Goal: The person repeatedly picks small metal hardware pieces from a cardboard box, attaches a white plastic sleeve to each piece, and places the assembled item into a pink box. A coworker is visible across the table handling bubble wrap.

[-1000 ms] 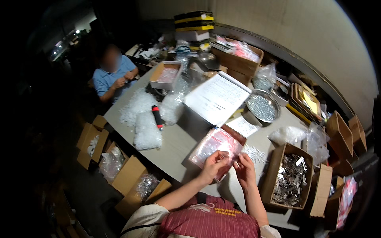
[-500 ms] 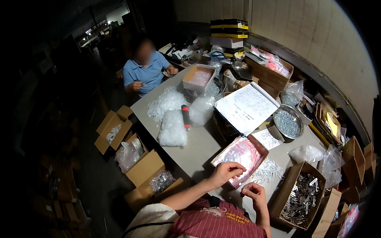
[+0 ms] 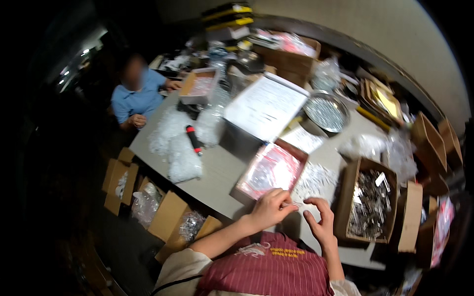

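My left hand [image 3: 272,208] is closed in a pinch at the near edge of a shallow cardboard box. A small whitish piece [image 3: 296,203] shows at its fingertips, too blurred to name. Just to its right, my right hand [image 3: 322,220] holds nothing visible, its thumb and forefinger spread toward the left hand. Clear plastic bags with red edges [image 3: 274,166] fill the shallow box [image 3: 302,153]. Beside it on the table lies a loose pile of small white strips [image 3: 316,178].
A deep carton [image 3: 346,197] of metal clips [image 3: 370,209] stands at the right. Farther back are a clipboard with paper [image 3: 266,106], a metal bowl of small parts [image 3: 326,112] and a red-black tool [image 3: 193,140] by bagged clear pieces [image 3: 183,160]. A co-worker [image 3: 138,96] sits far left.
The view has swung, so the table sits farther left and higher. My right hand's fingers have spread from a pinch, and my hands are closer together. One co-worker's hand now reaches the table edge.
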Action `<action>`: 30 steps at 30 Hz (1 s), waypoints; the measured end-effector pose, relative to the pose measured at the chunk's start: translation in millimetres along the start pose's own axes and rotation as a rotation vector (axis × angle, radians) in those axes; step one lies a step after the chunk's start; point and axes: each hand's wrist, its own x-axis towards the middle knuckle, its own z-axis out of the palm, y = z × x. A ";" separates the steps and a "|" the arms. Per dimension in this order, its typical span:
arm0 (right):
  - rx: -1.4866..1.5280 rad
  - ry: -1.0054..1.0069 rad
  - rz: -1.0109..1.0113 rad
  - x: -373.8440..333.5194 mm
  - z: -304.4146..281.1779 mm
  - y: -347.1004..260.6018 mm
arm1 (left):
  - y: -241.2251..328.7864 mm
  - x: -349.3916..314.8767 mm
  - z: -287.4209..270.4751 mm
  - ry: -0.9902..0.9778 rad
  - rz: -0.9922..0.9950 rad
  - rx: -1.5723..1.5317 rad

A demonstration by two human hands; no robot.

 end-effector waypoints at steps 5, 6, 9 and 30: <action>-0.334 -0.158 -0.183 -17.7 -17.5 -29.9 | 3.5 -19.0 23.2 -0.092 0.027 0.018; -0.370 -0.272 -0.095 -25.9 -20.1 -19.3 | 5.3 -18.7 22.2 -0.173 0.051 0.037; -0.321 -0.319 -0.018 -40.8 -20.3 -4.8 | 5.2 -16.6 31.9 -0.202 0.159 0.059; -0.805 -0.261 0.385 4.6 17.3 132.1 | -5.4 -17.1 57.9 -0.224 -0.004 -0.010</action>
